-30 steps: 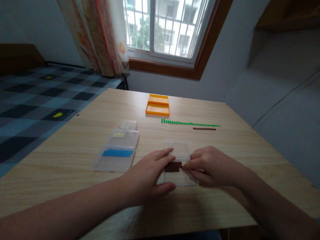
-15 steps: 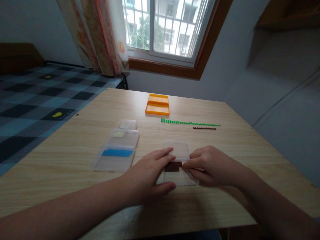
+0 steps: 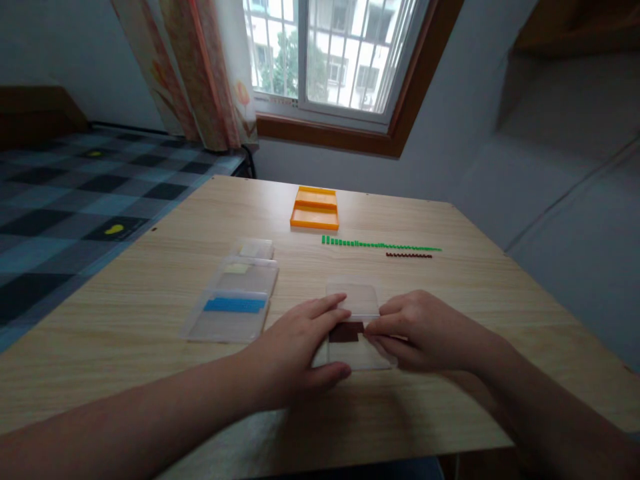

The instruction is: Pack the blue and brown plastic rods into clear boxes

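Observation:
A clear plastic case [image 3: 367, 360] lies opened flat on the table, its lid [image 3: 353, 297] folded away from me. Inside the near half is a block of dark brown pieces [image 3: 345, 332], packed tightly and notched at its lower right corner. My left hand [image 3: 305, 350] rests over the case's left side, fingers stretched out and thumb apart near the front edge. My right hand [image 3: 417, 333] is closed at the right side, its fingertips pinched together at the right end of the brown block. Whatever is between them is mostly hidden.
Left of my hands lies a larger clear case [image 3: 227, 327] with blue pieces [image 3: 235, 305], and a smaller clear box [image 3: 256, 249] behind it. Beyond are a row of green pieces [image 3: 380, 245], a short brown row [image 3: 409, 255] and an orange two-part tray [image 3: 315, 217].

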### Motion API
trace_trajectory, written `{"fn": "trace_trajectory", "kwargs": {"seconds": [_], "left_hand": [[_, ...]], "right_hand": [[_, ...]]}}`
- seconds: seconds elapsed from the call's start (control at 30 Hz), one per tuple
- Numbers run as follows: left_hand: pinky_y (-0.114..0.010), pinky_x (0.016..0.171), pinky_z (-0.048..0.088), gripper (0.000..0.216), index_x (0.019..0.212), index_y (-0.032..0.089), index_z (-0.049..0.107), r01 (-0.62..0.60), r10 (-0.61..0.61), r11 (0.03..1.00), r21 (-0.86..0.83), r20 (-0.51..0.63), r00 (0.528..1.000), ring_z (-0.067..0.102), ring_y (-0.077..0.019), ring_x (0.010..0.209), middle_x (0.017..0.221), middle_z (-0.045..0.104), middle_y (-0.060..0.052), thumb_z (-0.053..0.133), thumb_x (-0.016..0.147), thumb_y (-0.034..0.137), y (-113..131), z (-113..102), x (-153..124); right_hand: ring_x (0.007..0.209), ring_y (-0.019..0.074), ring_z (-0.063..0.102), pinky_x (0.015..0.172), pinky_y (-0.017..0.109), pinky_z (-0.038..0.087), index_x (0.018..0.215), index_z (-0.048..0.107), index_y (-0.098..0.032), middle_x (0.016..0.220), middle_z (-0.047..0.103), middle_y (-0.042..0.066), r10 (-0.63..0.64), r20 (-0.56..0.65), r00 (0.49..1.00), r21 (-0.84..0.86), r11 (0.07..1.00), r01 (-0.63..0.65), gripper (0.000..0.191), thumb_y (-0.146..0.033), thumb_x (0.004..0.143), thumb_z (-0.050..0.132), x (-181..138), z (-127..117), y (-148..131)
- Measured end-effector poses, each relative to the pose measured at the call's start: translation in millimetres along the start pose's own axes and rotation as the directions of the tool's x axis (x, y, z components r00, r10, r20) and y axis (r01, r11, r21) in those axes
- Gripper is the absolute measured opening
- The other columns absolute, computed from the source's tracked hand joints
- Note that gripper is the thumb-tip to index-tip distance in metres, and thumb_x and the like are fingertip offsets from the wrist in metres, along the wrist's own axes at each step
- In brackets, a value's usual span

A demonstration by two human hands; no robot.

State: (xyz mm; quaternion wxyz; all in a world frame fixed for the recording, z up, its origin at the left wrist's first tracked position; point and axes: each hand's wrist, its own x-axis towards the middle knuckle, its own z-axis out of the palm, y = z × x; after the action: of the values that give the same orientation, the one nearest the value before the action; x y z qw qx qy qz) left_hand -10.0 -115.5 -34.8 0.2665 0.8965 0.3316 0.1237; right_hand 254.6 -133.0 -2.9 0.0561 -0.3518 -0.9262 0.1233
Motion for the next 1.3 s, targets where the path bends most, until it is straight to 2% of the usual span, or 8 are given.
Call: {"fn": "trace_trajectory", "kwargs": {"seconds": [0.3, 0.6, 0.83, 1.03, 1.3], "left_hand": [[-0.049, 0.12, 0.039, 0.07, 0.147, 0.018, 0.054, -0.005, 0.005, 1.0, 0.016, -0.002, 1.0, 0.044, -0.0319, 0.148, 0.164, 0.04, -0.015, 0.076, 0.084, 0.039, 2.2, -1.3, 1.4], [-0.051, 0.12, 0.039, 0.071, 0.148, 0.016, 0.054, -0.007, 0.007, 1.0, 0.007, -0.002, 1.0, 0.043, -0.0336, 0.148, 0.164, 0.04, -0.017, 0.077, 0.084, 0.038, 1.0, -0.7, 0.7], [-0.052, 0.119, 0.039, 0.067, 0.146, 0.022, 0.054, -0.024, 0.023, 0.999, -0.024, -0.032, 0.999, 0.044, -0.0336, 0.147, 0.164, 0.04, -0.013, 0.076, 0.084, 0.038, -0.4, 1.0, -0.8], [-0.052, 0.119, 0.039, 0.071, 0.147, 0.016, 0.054, -0.014, 0.014, 1.0, 0.005, -0.009, 1.0, 0.043, -0.0335, 0.148, 0.164, 0.04, -0.017, 0.076, 0.084, 0.039, 0.2, 0.6, 0.9], [-0.052, 0.12, 0.039, 0.07, 0.146, 0.018, 0.055, -0.015, 0.014, 1.0, -0.012, -0.027, 1.0, 0.044, -0.034, 0.147, 0.164, 0.041, -0.015, 0.077, 0.083, 0.039, 0.6, 0.7, 0.0]], "right_hand": [[0.058, 0.0114, 0.05, 0.059, 0.028, 0.031, 0.094, 0.076, -0.019, 0.069, 0.062, 0.0, -0.018, -0.012, 1.0, 0.056, 0.998, 0.018, 0.024, -0.021, 0.097, 0.053, -3.2, -5.3, 4.0], [0.057, 0.0102, 0.046, 0.059, 0.027, 0.03, 0.075, 0.066, -0.018, 0.066, 0.059, -0.001, -0.01, 0.032, 0.999, 0.059, 0.998, 0.008, 0.025, -0.02, 0.096, 0.053, 1.4, 0.0, 3.7], [0.058, 0.0107, 0.046, 0.06, 0.027, 0.031, 0.076, 0.066, -0.018, 0.067, 0.061, 0.0, 0.001, 0.044, 0.999, 0.052, 0.999, -0.003, 0.026, -0.02, 0.098, 0.053, 2.4, 1.1, 3.7], [0.059, 0.0106, 0.047, 0.061, 0.027, 0.03, 0.077, 0.065, -0.019, 0.069, 0.062, 0.0, 0.014, 0.056, 0.998, 0.047, 0.999, -0.017, 0.025, -0.021, 0.099, 0.052, 2.4, 2.8, 4.3], [0.059, 0.01, 0.046, 0.06, 0.027, 0.03, 0.075, 0.064, -0.018, 0.067, 0.059, -0.002, 0.002, 0.046, 0.999, 0.065, 0.998, -0.005, 0.025, -0.02, 0.097, 0.054, 2.4, 2.4, 4.7]]}}
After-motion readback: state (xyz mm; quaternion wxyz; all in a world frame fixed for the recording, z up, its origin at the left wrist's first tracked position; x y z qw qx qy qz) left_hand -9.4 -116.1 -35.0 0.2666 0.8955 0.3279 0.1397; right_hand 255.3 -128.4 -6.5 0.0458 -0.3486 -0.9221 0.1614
